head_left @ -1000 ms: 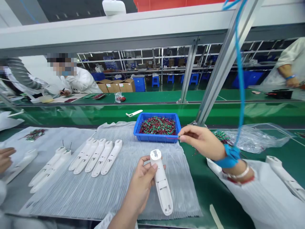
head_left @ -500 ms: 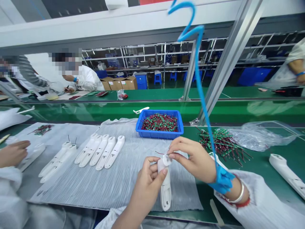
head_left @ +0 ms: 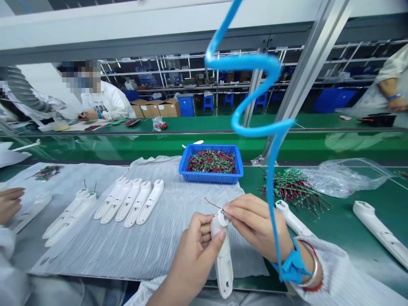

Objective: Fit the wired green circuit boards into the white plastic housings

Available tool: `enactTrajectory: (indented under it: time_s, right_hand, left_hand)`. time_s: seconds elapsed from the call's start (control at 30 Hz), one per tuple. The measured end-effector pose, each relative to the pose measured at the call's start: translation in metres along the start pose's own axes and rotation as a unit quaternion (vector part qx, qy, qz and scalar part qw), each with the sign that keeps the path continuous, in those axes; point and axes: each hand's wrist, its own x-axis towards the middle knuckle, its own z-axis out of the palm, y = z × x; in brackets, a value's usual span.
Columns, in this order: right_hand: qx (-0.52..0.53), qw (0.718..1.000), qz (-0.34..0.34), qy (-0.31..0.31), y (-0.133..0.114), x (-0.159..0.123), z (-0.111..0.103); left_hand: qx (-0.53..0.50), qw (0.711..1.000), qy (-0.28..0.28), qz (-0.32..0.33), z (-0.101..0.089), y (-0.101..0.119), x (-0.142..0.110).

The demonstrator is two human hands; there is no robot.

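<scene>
left hand (head_left: pixel 198 250): white housing (head_left: pixel 225 265) | right hand (head_left: pixel 256 221): thin wire (head_left: pixel 211 202) | shirt (head_left: pixel 110 101): "the", rest unclear

A green bench top (head_left: pixel 344 225) carries a pale, ribbed sheet (head_left: pixel 134 255), on which five white shells (head_left: pixel 132 202) lie side by side and a blue bin (head_left: pixel 210 177) of red and green wires (head_left: pixel 212 162) stands at the far edge. To the right, directly on the green surface, a loose wire heap (head_left: pixel 293 187) touches a clear plastic bag (head_left: pixel 344 176), with two more shells (head_left: pixel 378 229) nearer.
</scene>
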Motion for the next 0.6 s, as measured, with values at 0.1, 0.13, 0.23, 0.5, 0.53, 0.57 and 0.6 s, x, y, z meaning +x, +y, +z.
enactTrajectory:
  time_s: [0.1, 0.13, 0.23, 0.5, 0.53, 0.57, 0.6]
  right_hand:
    - [0.015, 0.999, -0.002, -0.029, 0.002, 0.002, -0.004]
    - [0.024, 0.999, -0.002, -0.044, 0.003, 0.002, -0.005]
    - [0.049, 0.995, 0.004, -0.082, 0.006, 0.004, -0.01]
    - [0.014, 0.998, -0.008, -0.06, 0.004, -0.006, -0.009]
    - [0.014, 0.998, -0.005, -0.061, 0.003, -0.006, -0.009]
    - [0.021, 0.998, -0.003, -0.065, 0.003, -0.007, -0.009]
    - [0.032, 0.997, 0.003, -0.074, 0.003, -0.007, -0.01]
  left_hand:
    - [0.017, 1.0, -0.01, -0.011, -0.002, 0.003, -0.002]
    - [0.022, 1.0, -0.015, -0.015, -0.003, 0.004, -0.002]
    - [0.037, 0.998, -0.036, -0.026, -0.005, 0.004, -0.002]
    - [0.095, 0.994, -0.055, -0.003, -0.005, 0.008, -0.002]
    - [0.097, 0.993, -0.06, -0.007, -0.005, 0.009, -0.002]
    - [0.094, 0.993, -0.064, -0.01, -0.005, 0.01, -0.003]
    - [0.09, 0.993, -0.069, -0.016, -0.005, 0.012, -0.003]
